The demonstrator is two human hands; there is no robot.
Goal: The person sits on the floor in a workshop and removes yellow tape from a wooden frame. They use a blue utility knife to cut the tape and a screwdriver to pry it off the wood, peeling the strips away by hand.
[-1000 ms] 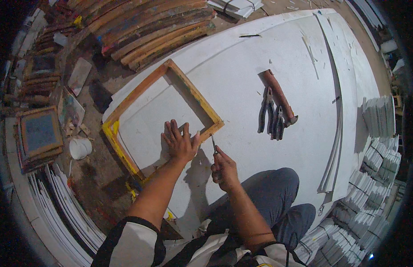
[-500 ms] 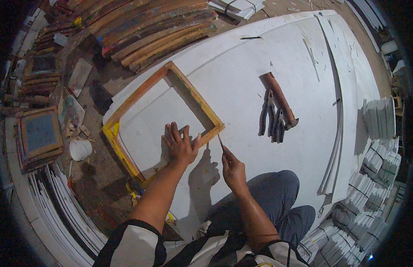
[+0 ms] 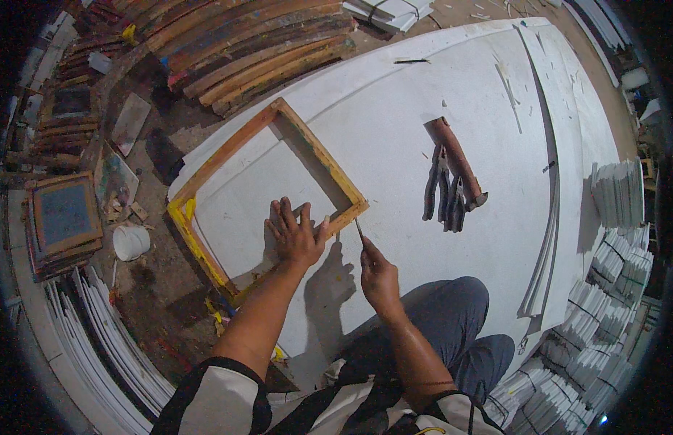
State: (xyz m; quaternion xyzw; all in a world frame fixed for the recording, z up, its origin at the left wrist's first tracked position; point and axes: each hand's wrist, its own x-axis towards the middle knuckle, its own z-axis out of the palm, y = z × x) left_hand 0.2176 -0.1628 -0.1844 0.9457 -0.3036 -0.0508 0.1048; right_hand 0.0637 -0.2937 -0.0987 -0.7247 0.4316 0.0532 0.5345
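Observation:
A wooden frame (image 3: 318, 154), stained yellow and brown, lies flat on a white sheet (image 3: 394, 130). Across its near side rests my left hand (image 3: 298, 235), open, fingers spread over the inside of the frame and thumb by the near rail. Just right of it, my right hand (image 3: 380, 275) is closed around a thin pointed tool (image 3: 359, 230). The tool's narrow tip points up beside the frame's right corner; its handle is hidden in my fist, so I cannot tell its exact kind.
To the right lie a hammer (image 3: 454, 156) and dark-handled pliers (image 3: 441, 192). Wooden bars (image 3: 256, 54) are stacked at the far left. Small framed screens (image 3: 64, 214) and a white tub (image 3: 131, 243) stand on the left floor. Bundled white strips (image 3: 597, 319) line the right.

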